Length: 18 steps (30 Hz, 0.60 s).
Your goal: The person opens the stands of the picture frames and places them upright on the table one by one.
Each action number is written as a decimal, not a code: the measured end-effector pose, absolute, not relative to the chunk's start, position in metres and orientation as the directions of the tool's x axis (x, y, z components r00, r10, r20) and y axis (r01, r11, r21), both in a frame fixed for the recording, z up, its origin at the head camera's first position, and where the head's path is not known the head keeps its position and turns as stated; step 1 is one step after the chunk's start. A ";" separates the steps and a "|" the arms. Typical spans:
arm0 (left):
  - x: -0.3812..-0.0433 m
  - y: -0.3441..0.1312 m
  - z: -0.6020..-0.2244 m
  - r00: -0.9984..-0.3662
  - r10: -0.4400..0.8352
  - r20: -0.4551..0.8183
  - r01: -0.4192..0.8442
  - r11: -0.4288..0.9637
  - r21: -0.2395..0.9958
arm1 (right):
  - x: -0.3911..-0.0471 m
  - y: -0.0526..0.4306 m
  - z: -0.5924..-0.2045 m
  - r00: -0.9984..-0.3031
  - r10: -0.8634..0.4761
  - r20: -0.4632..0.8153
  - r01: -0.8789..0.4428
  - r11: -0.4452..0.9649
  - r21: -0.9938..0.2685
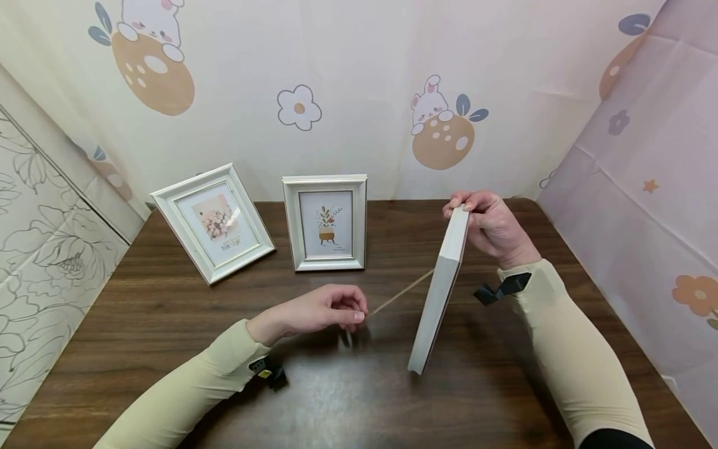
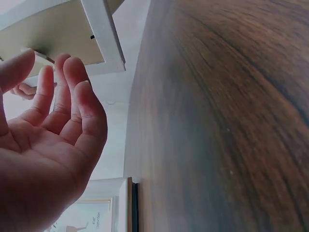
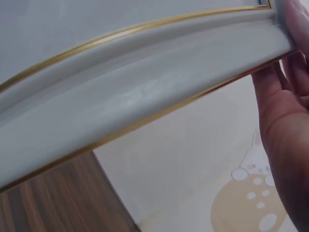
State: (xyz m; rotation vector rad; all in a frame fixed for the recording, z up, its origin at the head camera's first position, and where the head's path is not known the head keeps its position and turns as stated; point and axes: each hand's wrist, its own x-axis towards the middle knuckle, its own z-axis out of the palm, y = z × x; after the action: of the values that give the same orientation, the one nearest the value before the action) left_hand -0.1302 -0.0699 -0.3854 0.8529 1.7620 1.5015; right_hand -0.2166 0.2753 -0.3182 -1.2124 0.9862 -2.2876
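My right hand (image 1: 493, 231) grips a white picture frame (image 1: 439, 293) by its upper corner, and the frame is tilted, seen nearly edge-on in the head view. Its beige back (image 2: 60, 29) faces my left hand (image 1: 325, 308), while the moulded front border (image 3: 145, 96) has thin gold edging in the right wrist view. A slim stand leg (image 1: 401, 293) slants out from the back. My left fingertips are right at the leg's outer end. In the left wrist view, the thumb and loosely bent fingers (image 2: 89, 111) stand apart.
Two white picture frames stand at the back of the dark wooden table (image 1: 185, 349): one with a flower print (image 1: 215, 224) on the left, one with a potted-plant print (image 1: 327, 224) in the middle. A patterned curtain (image 1: 359, 62) hangs behind them.
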 end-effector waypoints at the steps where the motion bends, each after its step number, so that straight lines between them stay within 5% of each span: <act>1: -0.130 -0.071 -0.386 -0.575 0.815 -0.071 0.059 0.128 0.990 | -0.216 0.277 -0.318 -0.573 -0.594 0.564 -0.011 -0.683 -0.731; 18: -0.131 -0.082 -0.388 -0.620 0.783 -0.049 0.057 0.106 0.993 | -0.208 0.320 -0.324 -0.777 -0.430 0.461 -0.189 -0.539 -0.821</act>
State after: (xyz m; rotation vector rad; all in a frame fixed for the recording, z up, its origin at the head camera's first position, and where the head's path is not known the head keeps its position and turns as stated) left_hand -0.1307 -0.0817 -0.3875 0.8195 1.7931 1.5673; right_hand -0.2076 0.3195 -0.3239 -0.9784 1.4239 -2.4448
